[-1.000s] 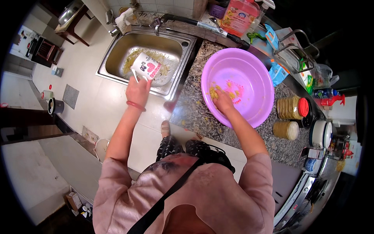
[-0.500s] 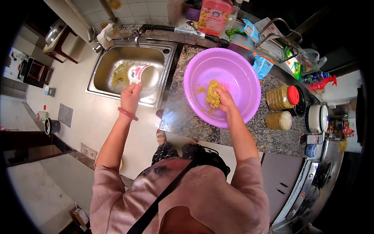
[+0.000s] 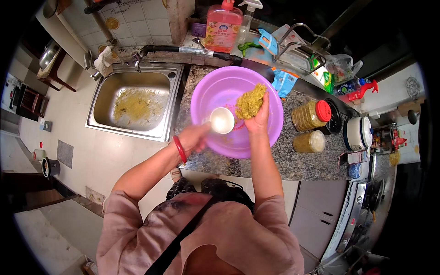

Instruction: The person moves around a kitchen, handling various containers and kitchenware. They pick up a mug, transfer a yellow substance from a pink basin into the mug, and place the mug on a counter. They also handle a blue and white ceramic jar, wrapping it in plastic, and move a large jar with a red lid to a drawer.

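Observation:
A wide purple basin [image 3: 200, 94] stands on the speckled stone counter, with yellow-green bits stuck inside it. Over its right half my right hand [image 3: 259, 120] cups a large clump of yellow-green mash [image 3: 250, 101], with the palm beneath and behind it. My left hand [image 3: 193, 137], smeared by motion and with a red bangle [image 3: 179, 150] at its wrist, is at the basin's near left rim. It holds a white cup [image 3: 222, 120], whose round mouth faces up over the basin; the grip itself is blurred.
The steel sink [image 3: 172, 87] at the left has yellow-green scraps [image 3: 135, 104] on its bottom. Right of the basin are a red-lidded jar [image 3: 308, 114], a smaller jar [image 3: 309, 142] and a white pot [image 3: 356, 133]. A pink pump bottle [image 3: 222, 28] and blue packet [image 3: 284, 82] stand behind.
My left hand has brought the cup from over the sink rightward to the basin. My right hand has lifted the mash off the basin's bottom and turned palm up. The view has shifted slightly.

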`<move>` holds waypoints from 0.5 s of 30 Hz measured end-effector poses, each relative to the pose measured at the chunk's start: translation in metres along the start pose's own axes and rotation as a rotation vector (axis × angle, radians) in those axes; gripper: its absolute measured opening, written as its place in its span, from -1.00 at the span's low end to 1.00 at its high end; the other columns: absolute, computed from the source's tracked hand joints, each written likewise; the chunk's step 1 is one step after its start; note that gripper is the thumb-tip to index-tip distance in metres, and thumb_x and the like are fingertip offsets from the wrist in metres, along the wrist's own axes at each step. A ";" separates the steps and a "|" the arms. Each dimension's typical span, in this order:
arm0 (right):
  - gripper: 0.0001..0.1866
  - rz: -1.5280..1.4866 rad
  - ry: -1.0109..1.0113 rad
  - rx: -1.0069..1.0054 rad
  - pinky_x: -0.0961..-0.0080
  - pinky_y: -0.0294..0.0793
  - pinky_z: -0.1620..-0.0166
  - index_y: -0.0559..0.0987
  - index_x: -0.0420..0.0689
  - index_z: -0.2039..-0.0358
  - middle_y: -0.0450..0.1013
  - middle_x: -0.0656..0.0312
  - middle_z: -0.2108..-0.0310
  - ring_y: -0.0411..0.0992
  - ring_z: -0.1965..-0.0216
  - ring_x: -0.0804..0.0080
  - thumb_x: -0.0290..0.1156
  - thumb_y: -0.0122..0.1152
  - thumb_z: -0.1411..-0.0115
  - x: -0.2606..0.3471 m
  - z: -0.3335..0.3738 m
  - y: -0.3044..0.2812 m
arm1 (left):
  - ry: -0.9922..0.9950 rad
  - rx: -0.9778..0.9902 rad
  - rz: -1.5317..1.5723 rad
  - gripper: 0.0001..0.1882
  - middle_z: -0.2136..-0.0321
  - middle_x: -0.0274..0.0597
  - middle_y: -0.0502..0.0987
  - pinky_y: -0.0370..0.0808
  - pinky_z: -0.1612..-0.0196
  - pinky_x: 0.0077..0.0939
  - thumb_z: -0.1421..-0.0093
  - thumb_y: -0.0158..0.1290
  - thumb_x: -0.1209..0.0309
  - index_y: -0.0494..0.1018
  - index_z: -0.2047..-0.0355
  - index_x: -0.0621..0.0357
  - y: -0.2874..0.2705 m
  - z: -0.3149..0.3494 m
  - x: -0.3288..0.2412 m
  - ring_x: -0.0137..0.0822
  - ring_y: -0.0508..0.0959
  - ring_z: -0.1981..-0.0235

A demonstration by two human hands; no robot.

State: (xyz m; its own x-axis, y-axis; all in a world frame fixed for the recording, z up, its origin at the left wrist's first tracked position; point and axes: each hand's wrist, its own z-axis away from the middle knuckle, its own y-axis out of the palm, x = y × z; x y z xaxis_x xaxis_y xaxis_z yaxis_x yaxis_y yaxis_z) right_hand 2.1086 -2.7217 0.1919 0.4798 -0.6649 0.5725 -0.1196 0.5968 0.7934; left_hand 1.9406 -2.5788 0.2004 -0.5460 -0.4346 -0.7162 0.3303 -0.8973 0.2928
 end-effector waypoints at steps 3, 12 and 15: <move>-0.60 -0.014 -0.022 0.078 0.29 0.42 0.23 0.38 -0.10 0.18 0.39 0.22 0.34 0.40 0.30 0.32 -0.03 -0.10 -0.16 0.001 0.007 0.013 | -0.034 -0.021 -0.051 -0.64 0.72 -0.38 0.31 0.25 0.74 -0.65 -0.17 -0.08 0.08 0.25 0.59 0.06 0.011 -0.013 0.001 -0.49 0.34 0.76; -0.82 1.086 -0.760 0.058 0.45 0.30 0.13 0.42 -0.28 0.35 0.32 0.11 0.31 0.33 0.24 0.28 -0.49 0.09 0.00 -0.030 0.026 0.004 | 0.065 -0.063 0.113 -0.65 0.72 -0.39 0.31 0.25 0.72 -0.63 -0.16 -0.09 0.08 0.25 0.60 0.04 0.040 -0.027 0.000 -0.50 0.33 0.75; -0.81 1.072 -0.780 0.006 0.45 0.26 0.08 0.42 -0.32 0.40 0.32 0.07 0.31 0.30 0.19 0.25 -0.50 0.11 0.04 -0.041 0.030 0.002 | 0.070 -0.084 0.147 -0.65 0.72 -0.39 0.31 0.24 0.73 -0.63 -0.16 -0.07 0.09 0.25 0.61 0.04 0.043 -0.026 0.003 -0.50 0.32 0.76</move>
State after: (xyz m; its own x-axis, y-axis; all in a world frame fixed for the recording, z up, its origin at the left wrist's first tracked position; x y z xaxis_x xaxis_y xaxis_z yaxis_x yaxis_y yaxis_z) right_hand 2.0628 -2.7065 0.1761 -0.4756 0.0480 0.8784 -0.1282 0.9841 -0.1232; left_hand 1.9732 -2.6162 0.1942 -0.4333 -0.5516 -0.7127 0.4674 -0.8137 0.3456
